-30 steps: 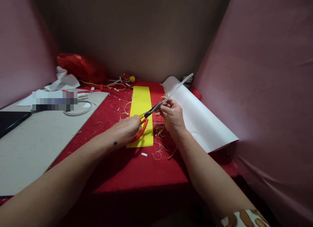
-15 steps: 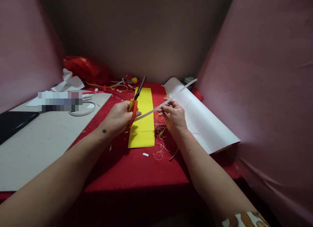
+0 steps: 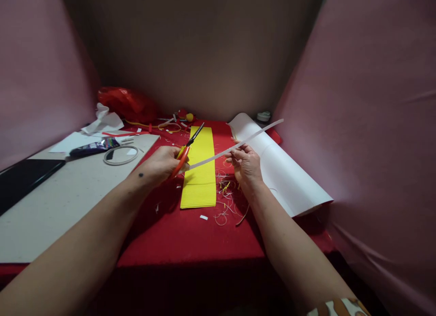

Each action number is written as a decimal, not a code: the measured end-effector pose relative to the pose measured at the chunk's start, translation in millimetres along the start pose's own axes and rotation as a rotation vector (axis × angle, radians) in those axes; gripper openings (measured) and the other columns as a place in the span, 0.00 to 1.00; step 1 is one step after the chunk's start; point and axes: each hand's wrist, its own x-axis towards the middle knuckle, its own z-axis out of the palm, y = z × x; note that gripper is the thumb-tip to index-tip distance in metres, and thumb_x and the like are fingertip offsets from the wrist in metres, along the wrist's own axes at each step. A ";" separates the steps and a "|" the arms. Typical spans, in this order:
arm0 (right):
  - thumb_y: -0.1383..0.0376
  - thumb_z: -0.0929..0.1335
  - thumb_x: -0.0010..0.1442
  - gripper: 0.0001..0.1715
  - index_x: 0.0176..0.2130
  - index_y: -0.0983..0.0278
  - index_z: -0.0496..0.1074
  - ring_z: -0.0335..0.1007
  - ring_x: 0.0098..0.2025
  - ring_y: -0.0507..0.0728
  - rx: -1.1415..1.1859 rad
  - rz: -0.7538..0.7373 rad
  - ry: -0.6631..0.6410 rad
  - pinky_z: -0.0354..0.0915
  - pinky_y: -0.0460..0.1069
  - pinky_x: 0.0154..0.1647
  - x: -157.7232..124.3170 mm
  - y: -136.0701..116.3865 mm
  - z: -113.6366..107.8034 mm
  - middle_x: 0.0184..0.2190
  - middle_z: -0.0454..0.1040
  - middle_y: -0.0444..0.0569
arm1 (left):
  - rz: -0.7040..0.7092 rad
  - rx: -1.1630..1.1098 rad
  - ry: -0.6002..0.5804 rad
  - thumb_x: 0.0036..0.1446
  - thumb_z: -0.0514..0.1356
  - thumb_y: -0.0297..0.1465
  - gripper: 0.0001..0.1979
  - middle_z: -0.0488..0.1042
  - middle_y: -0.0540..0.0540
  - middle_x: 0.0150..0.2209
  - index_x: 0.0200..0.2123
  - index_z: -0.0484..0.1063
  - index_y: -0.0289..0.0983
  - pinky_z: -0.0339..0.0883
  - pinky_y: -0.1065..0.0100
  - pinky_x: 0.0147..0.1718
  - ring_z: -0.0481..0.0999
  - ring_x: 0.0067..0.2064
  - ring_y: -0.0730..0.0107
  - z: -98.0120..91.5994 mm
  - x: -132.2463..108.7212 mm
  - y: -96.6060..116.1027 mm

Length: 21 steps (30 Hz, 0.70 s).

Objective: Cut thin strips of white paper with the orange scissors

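In my left hand (image 3: 165,164) is a pair of scissors (image 3: 184,155) with orange and yellow handles, its dark blades pointing up and away from me. A thin white strip (image 3: 218,155) runs from the fingers of that hand, slanting up to the right. Partway along it, the fingers of my right hand (image 3: 247,164) pinch the strip, and its far end sticks out beyond them. Below both hands lies a yellow corrugated sheet (image 3: 199,189), with a red corrugated sheet (image 3: 223,139) beside it, partly hidden by my right hand.
A curled white sheet (image 3: 282,170) lies right. On the left, a pale board (image 3: 85,202) carries a black flat object (image 3: 30,177), a dark tube (image 3: 94,148) and a coiled cord (image 3: 109,161). A red plastic bag (image 3: 127,102) sits behind. Thread scraps (image 3: 225,207) litter the red cloth.
The scissors have tipped lower, their blades now angled more to the right. The strip's far end has shifted right and slightly down. The view has moved a little.
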 end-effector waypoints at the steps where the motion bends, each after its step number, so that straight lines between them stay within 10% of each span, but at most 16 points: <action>1: 0.76 0.67 0.44 0.15 0.35 0.65 0.68 0.70 0.20 0.49 0.008 -0.011 0.002 0.65 0.42 0.18 0.8 -0.2 -0.9 0.19 0.68 0.38 | -0.008 -0.009 -0.005 0.33 0.63 0.28 0.07 0.66 0.53 0.18 0.22 0.68 0.36 0.53 0.71 0.18 0.62 0.20 0.77 -0.9 -1.3 1.5; 21: 0.77 0.67 0.44 0.14 0.35 0.67 0.68 0.71 0.19 0.50 0.030 -0.035 0.070 0.65 0.42 0.17 7.7 -1.9 -8.5 0.18 0.69 0.39 | 0.020 -0.061 -0.028 0.30 0.61 0.28 0.08 0.65 0.53 0.16 0.20 0.67 0.35 0.51 0.72 0.17 0.61 0.18 0.77 -5.9 -3.0 2.3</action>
